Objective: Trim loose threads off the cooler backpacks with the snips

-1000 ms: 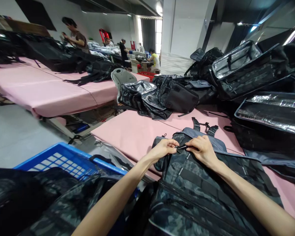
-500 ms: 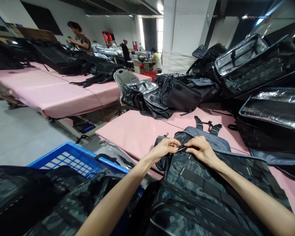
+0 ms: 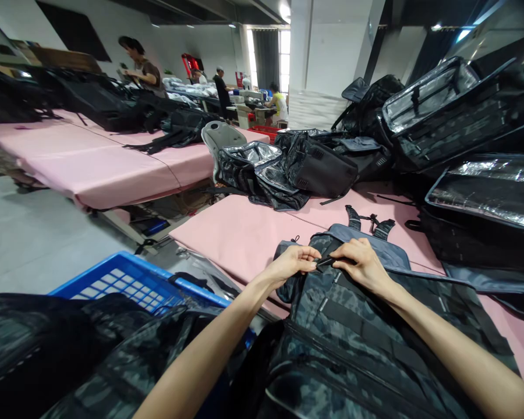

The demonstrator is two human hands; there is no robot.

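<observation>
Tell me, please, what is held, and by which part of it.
An elongated black piece, material unclear: left grip pinches its left end, right grip its right end.

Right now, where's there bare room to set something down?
Near pink table: bare patch left of the camouflage backpack, before the open silver-lined bag. Far pink table: bare front end, before the black bags. Crowded: near table's right side, under stacked bags.

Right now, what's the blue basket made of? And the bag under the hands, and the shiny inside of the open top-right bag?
Blue basket: looks like hard plastic, from its glossy rim and neat grid of holes.
Camouflage bag: probably synthetic cloth, dull with soft creases.
Shiny lining: silvery, foil-like film, from its wrinkles and bright glints; whether it's real metal, I can't tell.
</observation>
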